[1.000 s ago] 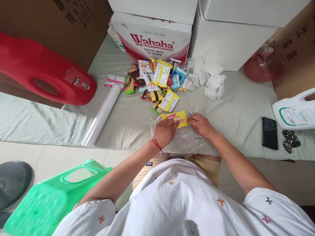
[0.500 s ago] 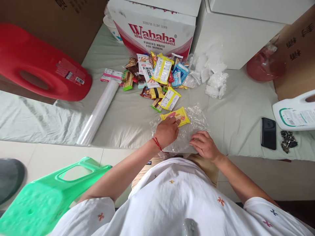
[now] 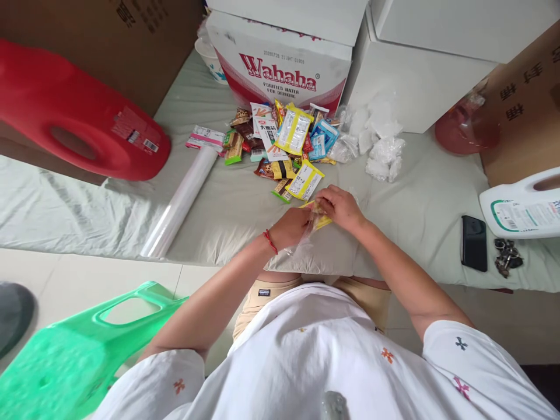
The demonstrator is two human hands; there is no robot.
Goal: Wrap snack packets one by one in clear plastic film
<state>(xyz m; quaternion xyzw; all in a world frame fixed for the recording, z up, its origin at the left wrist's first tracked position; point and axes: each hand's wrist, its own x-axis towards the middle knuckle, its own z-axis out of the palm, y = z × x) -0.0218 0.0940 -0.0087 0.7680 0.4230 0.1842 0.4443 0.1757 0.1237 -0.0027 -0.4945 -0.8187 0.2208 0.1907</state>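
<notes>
A yellow snack packet (image 3: 324, 222) lies near the table's front, partly covered by clear plastic film (image 3: 305, 240) and by my hands. My left hand (image 3: 292, 226), with a red string bracelet at the wrist, grips its left end; the fingertips are partly hidden. From the right, my right hand (image 3: 343, 209) pinches the film folded over the packet. Just beyond lies a pile of wrapped snacks, including a yellow-edged packet (image 3: 305, 180), a white packet (image 3: 272, 140) and blue packets (image 3: 322, 140). To their right sit several bundles wrapped in clear film (image 3: 384, 154).
A roll of clear film (image 3: 181, 201) lies at left beside a red jug (image 3: 87, 119). A Wahaba-style carton printed "Wahaha" (image 3: 284, 64) stands behind the snacks. A phone (image 3: 474, 244), keys (image 3: 507, 256) and a white jug (image 3: 525, 207) are at right. A green stool (image 3: 74, 350) stands below left.
My right hand has moved up and left onto the packet, bringing the film's right side over it. The film that lay spread out is now gathered around the packet. My left hand stays by its left end.
</notes>
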